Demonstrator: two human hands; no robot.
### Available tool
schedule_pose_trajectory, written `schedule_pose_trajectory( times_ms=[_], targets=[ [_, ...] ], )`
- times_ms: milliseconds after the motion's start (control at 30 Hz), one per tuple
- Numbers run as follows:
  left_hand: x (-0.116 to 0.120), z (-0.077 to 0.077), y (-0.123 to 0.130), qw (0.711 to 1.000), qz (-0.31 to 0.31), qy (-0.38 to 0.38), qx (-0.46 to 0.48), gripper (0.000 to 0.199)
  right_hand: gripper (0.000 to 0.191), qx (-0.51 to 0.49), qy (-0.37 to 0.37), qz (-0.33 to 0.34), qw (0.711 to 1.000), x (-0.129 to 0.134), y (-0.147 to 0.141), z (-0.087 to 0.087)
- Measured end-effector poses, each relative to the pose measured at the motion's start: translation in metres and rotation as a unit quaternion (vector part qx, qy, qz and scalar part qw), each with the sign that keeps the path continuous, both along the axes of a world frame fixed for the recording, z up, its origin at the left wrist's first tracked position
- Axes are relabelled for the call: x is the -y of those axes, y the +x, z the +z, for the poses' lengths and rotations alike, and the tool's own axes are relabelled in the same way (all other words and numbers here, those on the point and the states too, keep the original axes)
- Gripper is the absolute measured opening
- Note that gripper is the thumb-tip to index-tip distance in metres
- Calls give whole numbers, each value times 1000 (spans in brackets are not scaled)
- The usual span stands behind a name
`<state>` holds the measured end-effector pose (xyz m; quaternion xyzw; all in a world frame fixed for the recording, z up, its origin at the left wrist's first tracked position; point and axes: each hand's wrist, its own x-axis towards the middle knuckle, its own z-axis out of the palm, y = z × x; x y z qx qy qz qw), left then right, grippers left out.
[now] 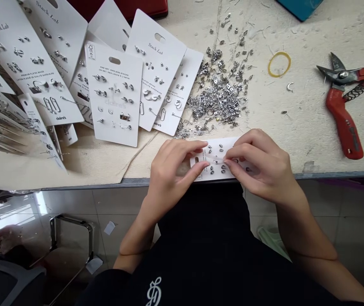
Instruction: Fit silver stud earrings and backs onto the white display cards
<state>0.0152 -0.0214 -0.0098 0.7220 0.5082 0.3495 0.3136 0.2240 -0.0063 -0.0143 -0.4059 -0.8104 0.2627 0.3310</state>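
A white earring card (205, 173) lies flat at the table's front edge, with several small metal earring backs on its upward face. My left hand (175, 168) rests at the card's left end, its thumb and fingers apart and the fingertips touching the card. Over the card's right half, my right hand (261, 163) has its thumb and index finger pinched together near the middle row. What sits between those fingertips is too small to make out. Part of the card is hidden under the right hand. Just beyond the card spreads a pile of loose silvery earring backs and posts (220, 100).
Finished-looking earring cards (114, 136) overlap at the left, more standing in a row (6, 127). Red-handled cutters (344, 119) lie open at the right, near a yellow rubber band (279, 64). A red case (156, 7) and a teal object (301, 8) sit at the back.
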Motion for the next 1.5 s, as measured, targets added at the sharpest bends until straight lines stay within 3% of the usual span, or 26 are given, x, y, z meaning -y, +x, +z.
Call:
schedule_pose_trajectory(
  times_ms=[133,333,567,1000,1333,1500],
  targets=[
    [-2,0,4,999,-2,35,-36,5,12,-2,2,-3,1000,0,0,0],
    [-1,0,4,998,2,9,-58,3,7,15,-10,-18,1000,3,-1,1],
    [-1,0,6,994,-11,17,-105,7,12,35,-3,-27,999,3,-3,1],
    [-1,7,14,982,-19,-34,-186,7,16,121,-14,-12,992,1,-6,9],
    [-4,16,19,959,-45,-67,-273,10,16,258,-67,7,964,1,-15,25],
    [-3,22,23,932,-53,-47,-355,11,13,378,-18,0,926,5,-20,34]
  ],
)
